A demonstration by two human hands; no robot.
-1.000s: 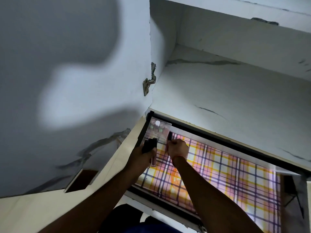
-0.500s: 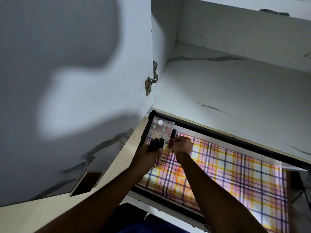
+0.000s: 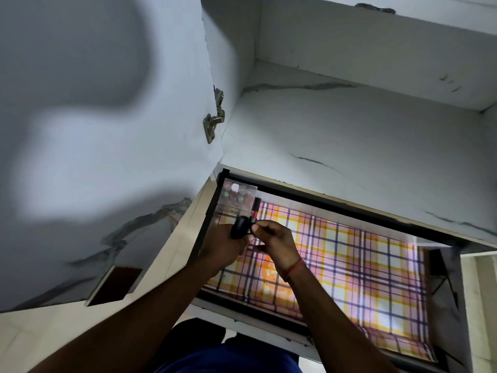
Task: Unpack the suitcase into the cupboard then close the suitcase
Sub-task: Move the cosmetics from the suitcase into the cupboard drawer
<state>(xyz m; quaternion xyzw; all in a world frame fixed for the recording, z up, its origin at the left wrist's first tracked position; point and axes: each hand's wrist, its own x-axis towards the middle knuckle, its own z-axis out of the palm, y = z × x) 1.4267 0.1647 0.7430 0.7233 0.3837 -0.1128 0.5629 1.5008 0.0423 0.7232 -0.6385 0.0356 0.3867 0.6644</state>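
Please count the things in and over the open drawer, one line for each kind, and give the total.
Clear case of small bottles, back left corner: 1
Red-and-black tube, upright beside the case: 1
Dark tubes, gripped in the left hand: at least 2, exact number unclear
Checked liner on the drawer floor: 1
Total: at least 5

Left hand [image 3: 223, 244] covers the lower part of the dark tubes [image 3: 240, 227]; count of tubes in the bunch unclear, maybe two or three. Right hand [image 3: 277, 246] fingertips curl at the tubes' right side, actual contact point hidden. Clear plastic case [image 3: 238, 197] just behind the tubes: small bottles inside too blurred to identify, its near edge blocked by the tubes. Drawer [image 3: 349, 208] front rail partly hidden behind both forearms, right end cut by the frame's bottom edge. Suitcase not visible anywhere.
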